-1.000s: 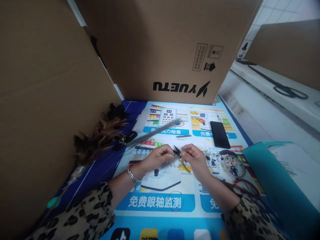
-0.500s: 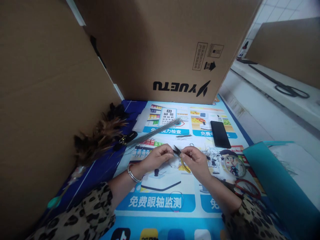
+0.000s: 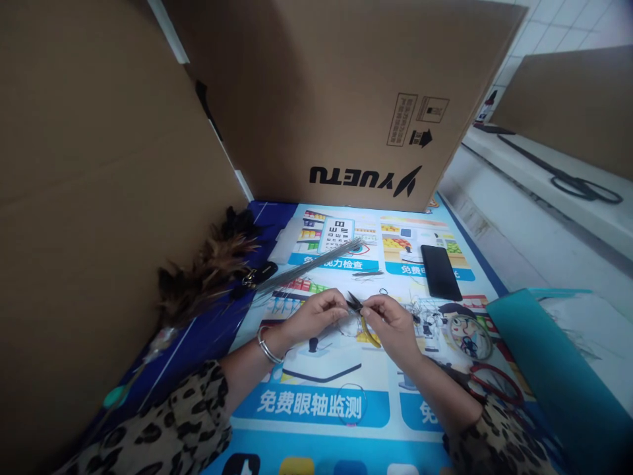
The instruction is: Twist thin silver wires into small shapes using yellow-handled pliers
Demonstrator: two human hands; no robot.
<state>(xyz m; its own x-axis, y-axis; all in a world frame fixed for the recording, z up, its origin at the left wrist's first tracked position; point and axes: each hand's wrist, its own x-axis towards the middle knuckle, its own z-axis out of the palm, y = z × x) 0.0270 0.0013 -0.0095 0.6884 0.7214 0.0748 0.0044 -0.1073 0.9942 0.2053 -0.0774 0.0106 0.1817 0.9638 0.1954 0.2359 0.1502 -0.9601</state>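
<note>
Small pliers (image 3: 370,335) with dark pointed jaws and yellow handles are in my right hand (image 3: 394,324), pinched near the pivot. Their jaws point up and to the left, toward my left hand (image 3: 322,314). The thumb and fingers of my left hand are pressed together on what looks like a thin wire, faint and mostly hidden, close beside the jaws. Beyond my hands lies a long bundle of thin grey wires (image 3: 316,262), with a few short wire pieces (image 3: 368,273) near its right end. A thin wire ring (image 3: 366,401) lies on the printed mat nearer me.
To the right are a black phone (image 3: 441,272), a coil of clear line (image 3: 469,335), red-handled scissors (image 3: 496,384) and a teal folder (image 3: 554,369). Brown feathers (image 3: 205,264) lie left. Tall cardboard (image 3: 346,86) stands behind. Large black scissors (image 3: 573,181) rest on a ledge.
The whole view has shifted slightly, so everything sits a little lower and further right. My hands keep nearly the same pose, with the pliers still between them.
</note>
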